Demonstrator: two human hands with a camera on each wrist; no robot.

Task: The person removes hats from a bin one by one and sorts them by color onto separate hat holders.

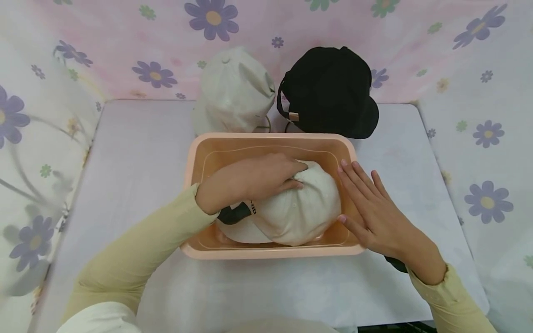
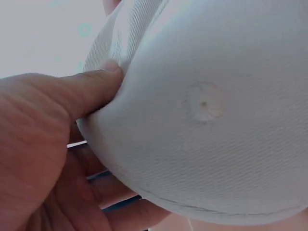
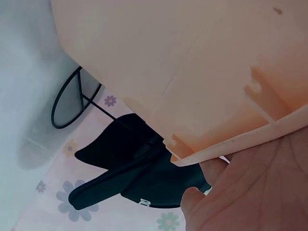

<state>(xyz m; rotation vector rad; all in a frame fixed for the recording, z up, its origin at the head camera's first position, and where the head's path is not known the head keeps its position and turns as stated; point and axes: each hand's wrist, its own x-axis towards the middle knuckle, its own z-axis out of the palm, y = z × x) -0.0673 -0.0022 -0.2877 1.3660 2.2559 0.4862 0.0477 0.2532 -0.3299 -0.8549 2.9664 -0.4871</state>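
Observation:
A white baseball cap (image 1: 310, 210) lies in the peach plastic basin (image 1: 270, 254), its brim to the left with dark lettering partly covered by my arm. My left hand (image 1: 268, 178) reaches over the basin and pinches the cap's cloth. In the left wrist view, the thumb presses the outside of the white cap (image 2: 211, 154) while the fingers curl beneath its edge. Straight fingers of my right hand (image 1: 374, 210) rest along the basin's right rim. From the right wrist, the palm (image 3: 260, 192) shows against the outside of the basin (image 3: 144, 57).
Behind the basin, a second white cap (image 1: 235, 92) and a black cap (image 1: 329, 92) sit raised at the back of the table (image 1: 137, 152). Under the black cap, a thin black wire stand (image 3: 57, 108) shows in the right wrist view. Flowered cloth (image 1: 154, 41) surrounds the table.

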